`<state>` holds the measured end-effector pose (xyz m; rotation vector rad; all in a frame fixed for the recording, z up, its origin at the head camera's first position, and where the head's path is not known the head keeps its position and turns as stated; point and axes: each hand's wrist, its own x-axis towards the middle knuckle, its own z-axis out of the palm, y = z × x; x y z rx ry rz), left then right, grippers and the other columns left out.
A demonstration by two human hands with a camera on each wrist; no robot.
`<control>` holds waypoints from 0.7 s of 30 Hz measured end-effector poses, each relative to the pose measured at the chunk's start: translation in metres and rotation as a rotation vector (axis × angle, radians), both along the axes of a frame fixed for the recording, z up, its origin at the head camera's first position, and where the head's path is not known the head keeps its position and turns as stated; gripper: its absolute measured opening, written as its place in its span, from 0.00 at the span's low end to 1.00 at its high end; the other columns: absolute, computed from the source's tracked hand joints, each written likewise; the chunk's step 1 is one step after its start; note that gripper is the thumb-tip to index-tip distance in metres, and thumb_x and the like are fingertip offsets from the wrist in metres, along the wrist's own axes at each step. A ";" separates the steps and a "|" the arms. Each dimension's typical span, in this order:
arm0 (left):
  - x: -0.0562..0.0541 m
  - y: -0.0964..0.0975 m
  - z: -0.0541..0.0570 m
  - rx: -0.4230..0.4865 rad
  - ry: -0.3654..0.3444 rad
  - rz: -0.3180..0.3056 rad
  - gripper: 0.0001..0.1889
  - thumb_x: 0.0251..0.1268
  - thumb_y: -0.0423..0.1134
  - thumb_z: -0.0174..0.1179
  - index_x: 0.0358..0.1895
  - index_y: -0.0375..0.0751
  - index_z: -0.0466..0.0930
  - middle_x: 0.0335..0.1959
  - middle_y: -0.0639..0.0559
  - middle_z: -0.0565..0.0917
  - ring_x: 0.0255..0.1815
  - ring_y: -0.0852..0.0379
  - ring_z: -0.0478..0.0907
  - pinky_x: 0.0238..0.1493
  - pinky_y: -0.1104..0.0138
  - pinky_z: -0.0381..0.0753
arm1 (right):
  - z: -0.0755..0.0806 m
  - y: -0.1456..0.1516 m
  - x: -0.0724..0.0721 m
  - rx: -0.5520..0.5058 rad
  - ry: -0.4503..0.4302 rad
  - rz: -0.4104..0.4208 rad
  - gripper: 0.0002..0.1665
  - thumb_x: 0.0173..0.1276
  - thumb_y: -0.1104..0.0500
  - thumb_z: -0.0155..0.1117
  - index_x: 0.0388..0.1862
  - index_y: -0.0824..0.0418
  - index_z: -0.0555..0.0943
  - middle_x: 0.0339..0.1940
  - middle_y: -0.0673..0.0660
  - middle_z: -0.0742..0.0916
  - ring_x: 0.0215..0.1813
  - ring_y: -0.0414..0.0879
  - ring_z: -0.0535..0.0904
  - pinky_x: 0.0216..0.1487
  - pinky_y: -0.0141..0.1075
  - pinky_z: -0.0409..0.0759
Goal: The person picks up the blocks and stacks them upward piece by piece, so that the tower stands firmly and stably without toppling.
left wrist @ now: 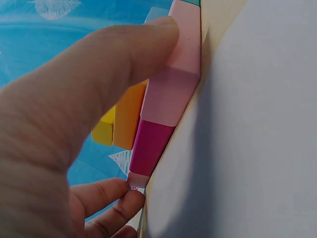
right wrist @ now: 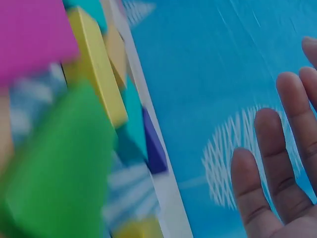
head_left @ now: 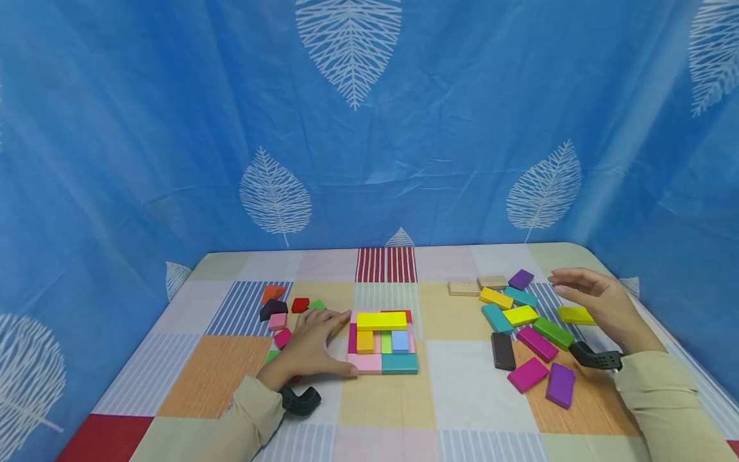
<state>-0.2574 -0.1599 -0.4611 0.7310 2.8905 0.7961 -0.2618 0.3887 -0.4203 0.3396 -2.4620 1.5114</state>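
My left hand [head_left: 314,340] spans the left side of a small block structure. Its thumb [left wrist: 153,44] touches the front pink block [left wrist: 171,94], and the other fingertips [left wrist: 131,198] are right at the far left corner. In the structure, a teal block [head_left: 399,364] sits beside the pink one, and a magenta block [left wrist: 151,146] forms the left side. An orange block [head_left: 365,342] and a light blue block [head_left: 400,342] stand on it, with a long yellow block [head_left: 382,321] across the back. My right hand [head_left: 600,301] hovers, holding nothing, by another yellow block [head_left: 574,315].
On the right lie several loose blocks, among them a green block [head_left: 553,333], a black block [head_left: 503,351] and a purple block [head_left: 560,385]. Smaller pieces, including a dark one [head_left: 274,310], are left of the structure. A blue curtain [head_left: 404,179] borders the patchwork-covered table [head_left: 392,401].
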 end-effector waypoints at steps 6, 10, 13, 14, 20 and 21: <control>0.001 0.000 -0.002 0.002 -0.010 0.011 0.62 0.43 0.72 0.79 0.82 0.41 0.70 0.72 0.41 0.77 0.76 0.36 0.65 0.82 0.31 0.47 | -0.007 0.040 0.004 0.136 -0.077 -0.162 0.16 0.81 0.58 0.68 0.64 0.60 0.85 0.47 0.22 0.84 0.48 0.21 0.78 0.46 0.17 0.75; 0.002 0.000 -0.003 0.002 -0.010 0.016 0.62 0.43 0.72 0.80 0.82 0.41 0.71 0.72 0.42 0.78 0.77 0.36 0.65 0.82 0.32 0.47 | -0.014 0.062 0.006 0.325 -0.214 -0.212 0.33 0.83 0.52 0.65 0.71 0.77 0.74 0.62 0.59 0.88 0.63 0.57 0.79 0.59 0.57 0.82; 0.002 0.000 -0.003 0.001 -0.008 0.017 0.61 0.43 0.71 0.80 0.82 0.41 0.71 0.72 0.42 0.78 0.77 0.36 0.65 0.82 0.32 0.47 | -0.015 0.075 0.007 0.423 -0.300 -0.174 0.38 0.82 0.53 0.65 0.74 0.81 0.68 0.72 0.87 0.70 0.67 0.83 0.68 0.56 0.75 0.75; 0.002 0.000 -0.002 0.001 -0.008 0.016 0.61 0.43 0.71 0.80 0.82 0.41 0.71 0.72 0.42 0.78 0.77 0.36 0.65 0.82 0.32 0.47 | -0.016 0.078 0.007 0.454 -0.315 -0.157 0.38 0.81 0.54 0.66 0.74 0.81 0.68 0.72 0.87 0.70 0.67 0.83 0.68 0.57 0.69 0.80; 0.001 0.000 -0.001 0.005 -0.007 0.015 0.61 0.43 0.71 0.80 0.81 0.41 0.71 0.72 0.41 0.78 0.76 0.35 0.65 0.82 0.32 0.47 | -0.015 0.084 0.003 0.553 -0.335 -0.105 0.35 0.73 0.60 0.75 0.69 0.82 0.75 0.63 0.85 0.80 0.53 0.68 0.82 0.39 0.32 0.80; 0.001 0.000 -0.001 0.004 -0.007 0.015 0.61 0.43 0.71 0.80 0.81 0.41 0.71 0.72 0.41 0.78 0.77 0.36 0.65 0.82 0.32 0.46 | -0.015 0.084 0.002 0.560 -0.334 -0.106 0.34 0.72 0.61 0.76 0.67 0.82 0.76 0.60 0.84 0.81 0.50 0.65 0.83 0.38 0.33 0.80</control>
